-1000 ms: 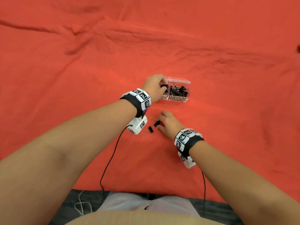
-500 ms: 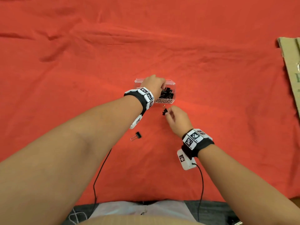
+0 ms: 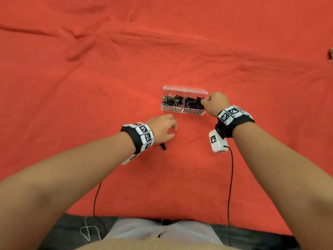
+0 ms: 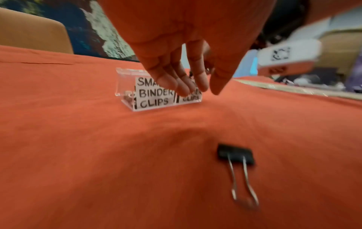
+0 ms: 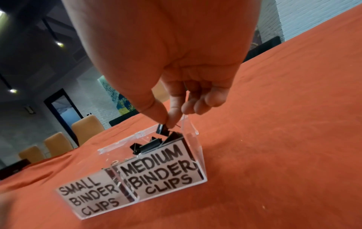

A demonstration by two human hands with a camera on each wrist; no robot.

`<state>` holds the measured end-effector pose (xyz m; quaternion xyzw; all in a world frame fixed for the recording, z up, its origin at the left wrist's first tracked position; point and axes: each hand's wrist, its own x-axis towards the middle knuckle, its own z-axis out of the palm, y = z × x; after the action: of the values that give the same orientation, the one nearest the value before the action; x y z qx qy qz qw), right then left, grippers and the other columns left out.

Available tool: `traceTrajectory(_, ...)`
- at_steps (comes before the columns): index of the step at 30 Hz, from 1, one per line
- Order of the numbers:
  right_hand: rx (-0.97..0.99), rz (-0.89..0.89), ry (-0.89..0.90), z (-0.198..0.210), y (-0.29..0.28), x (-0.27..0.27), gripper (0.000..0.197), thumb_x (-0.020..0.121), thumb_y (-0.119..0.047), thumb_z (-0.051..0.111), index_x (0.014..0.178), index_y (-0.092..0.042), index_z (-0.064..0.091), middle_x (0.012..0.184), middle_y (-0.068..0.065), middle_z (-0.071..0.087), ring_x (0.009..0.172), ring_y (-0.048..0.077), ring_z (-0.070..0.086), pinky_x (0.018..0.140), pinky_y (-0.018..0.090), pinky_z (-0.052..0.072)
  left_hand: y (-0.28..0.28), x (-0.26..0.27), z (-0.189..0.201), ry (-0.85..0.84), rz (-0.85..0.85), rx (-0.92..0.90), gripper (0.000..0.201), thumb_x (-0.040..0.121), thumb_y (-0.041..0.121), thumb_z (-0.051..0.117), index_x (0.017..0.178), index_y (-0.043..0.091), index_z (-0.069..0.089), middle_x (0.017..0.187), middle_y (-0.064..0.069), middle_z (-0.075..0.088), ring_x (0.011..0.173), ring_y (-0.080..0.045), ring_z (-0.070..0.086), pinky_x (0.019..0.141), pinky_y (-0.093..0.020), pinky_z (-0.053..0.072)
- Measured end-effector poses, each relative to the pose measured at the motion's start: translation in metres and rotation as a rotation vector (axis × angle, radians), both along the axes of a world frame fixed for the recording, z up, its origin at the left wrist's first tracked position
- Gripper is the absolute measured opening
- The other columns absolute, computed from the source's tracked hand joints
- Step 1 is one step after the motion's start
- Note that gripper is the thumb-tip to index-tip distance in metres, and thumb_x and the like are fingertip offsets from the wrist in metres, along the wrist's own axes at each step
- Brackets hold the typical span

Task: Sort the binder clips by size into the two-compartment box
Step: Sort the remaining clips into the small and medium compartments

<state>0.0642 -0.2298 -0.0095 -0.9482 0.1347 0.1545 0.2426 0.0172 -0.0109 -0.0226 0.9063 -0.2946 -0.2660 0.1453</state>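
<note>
Overhead, two bare hands work at one clear two-compartment box (image 3: 183, 91) standing on a red cloth (image 3: 90, 78). The right hand (image 3: 215, 103) hovers over the box's right-hand compartment, labelled "MEDIUM BINDER CLIPS"; its thumb and forefinger pinch one black binder clip (image 5: 162, 129) just above the pile of clips already inside, the other three fingers curled loosely behind. The left compartment, labelled "SMALL BINDER CLIPS", also holds a heap of black clips; neither heap can be counted from these views. The left hand (image 3: 162, 129) hangs just in front of the box on the near side, fingers straight and pointing down, close together and holding nothing. One loose binder clip (image 3: 161, 147) lies flat on the cloth beside the left wrist, its two wire handles folded out toward the person. Each wrist carries one black band with white coded markers and one white camera unit, each trailing one black cable toward the person's lap.
</note>
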Motion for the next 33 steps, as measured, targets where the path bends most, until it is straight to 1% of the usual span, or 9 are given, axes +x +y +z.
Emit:
traceTrajectory(4,-0.078,0.002,0.025,-0.008,0.007,0.006,0.029,0.085,-0.022,0.053,0.060,-0.009,0.046,0.067,0.013,0.054,0.065,0.028,0.050,0.063,0.034,0.047,0.013,-0.031,-0.015,0.069,-0.096,0.174,0.037,0.081,0.047,0.064,0.110,0.024,0.055,0.113,0.000,0.051,0.099,-0.025,0.059,0.071,-0.033,0.044)
traceTrajectory(9,-0.084,-0.059,0.010,-0.016,0.011,0.004,0.034,0.085,-0.023,0.055,0.058,-0.010,0.040,0.057,0.007,0.046,0.065,0.029,0.052,0.058,0.033,0.044,0.016,-0.047,-0.027,0.086,-0.063,0.153,0.021,0.088,0.027,0.057,0.106,0.017,0.056,0.115,-0.006,0.048,0.095,-0.032,0.060,0.075,-0.039,0.049)
traceTrajectory(12,-0.021,-0.097,-0.009,-0.014,0.010,0.002,0.038,0.086,-0.024,0.058,0.056,-0.014,0.037,0.057,0.005,0.047,0.066,0.027,0.052,0.059,0.031,0.041,0.013,-0.044,-0.025,0.097,0.016,0.059,0.016,0.084,0.024,0.057,0.099,0.017,0.058,0.108,-0.005,0.050,0.092,-0.029,0.060,0.078,-0.040,0.051)
traceTrajectory(16,0.148,-0.257,-0.143,-0.018,-0.004,-0.007,0.035,0.088,-0.030,0.055,0.061,-0.020,0.035,0.072,0.006,0.056,0.072,0.024,0.051,0.065,0.029,0.036,-0.007,-0.017,-0.003,0.053,0.214,-0.210,0.020,0.082,0.021,0.062,0.102,0.017,0.058,0.100,0.001,0.051,0.088,-0.017,0.054,0.079,-0.029,0.048)
traceTrajectory(18,0.183,-0.297,-0.177,-0.023,-0.010,-0.011,0.033,0.089,-0.031,0.054,0.062,-0.020,0.038,0.065,0.000,0.052,0.070,0.023,0.049,0.064,0.028,0.035,-0.023,0.006,0.009,0.025,0.289,-0.341,0.021,0.082,0.017,0.064,0.102,0.015,0.058,0.099,0.001,0.051,0.084,-0.013,0.053,0.075,-0.019,0.045)
traceTrajectory(20,0.206,-0.299,-0.184,-0.027,-0.014,-0.015,0.029,0.090,-0.031,0.054,0.067,-0.016,0.044,0.059,-0.005,0.046,0.068,0.022,0.047,0.063,0.028,0.032,-0.041,0.031,0.017,-0.032,0.312,-0.415,0.021,0.082,0.014,0.065,0.101,0.013,0.057,0.098,-0.001,0.052,0.081,-0.016,0.055,0.074,-0.021,0.046)
traceTrajectory(23,0.237,-0.295,-0.224,-0.031,-0.018,-0.016,0.024,0.090,-0.031,0.054,0.073,-0.014,0.049,0.061,-0.005,0.046,0.069,0.021,0.047,0.064,0.028,0.032,-0.063,0.062,0.019,-0.116,0.273,-0.379,0.019,0.082,0.012,0.064,0.098,0.012,0.054,0.095,0.002,0.048,0.081,-0.019,0.053,0.077,-0.032,0.047)
traceTrajectory(27,0.255,-0.286,-0.267,-0.028,-0.020,-0.015,0.022,0.091,-0.029,0.053,0.075,-0.014,0.051,0.067,-0.002,0.051,0.070,0.020,0.047,0.065,0.026,0.031,-0.080,0.081,0.006,-0.138,0.164,-0.239,0.014,0.083,0.013,0.065,0.094,0.012,0.055,0.102,-0.005,0.055,0.090,-0.026,0.056,0.083,-0.042,0.049)
traceTrajectory(33,0.254,-0.233,-0.213,-0.027,-0.014,-0.006,0.019,0.089,-0.028,0.056,0.076,-0.015,0.053,0.067,-0.004,0.052,0.072,0.019,0.050,0.066,0.025,0.032,-0.088,0.079,-0.010,-0.127,0.085,-0.186,0.014,0.087,0.016,0.064,0.099,0.007,0.063,0.109,-0.008,0.057,0.099,-0.028,0.057,0.086,-0.037,0.047)
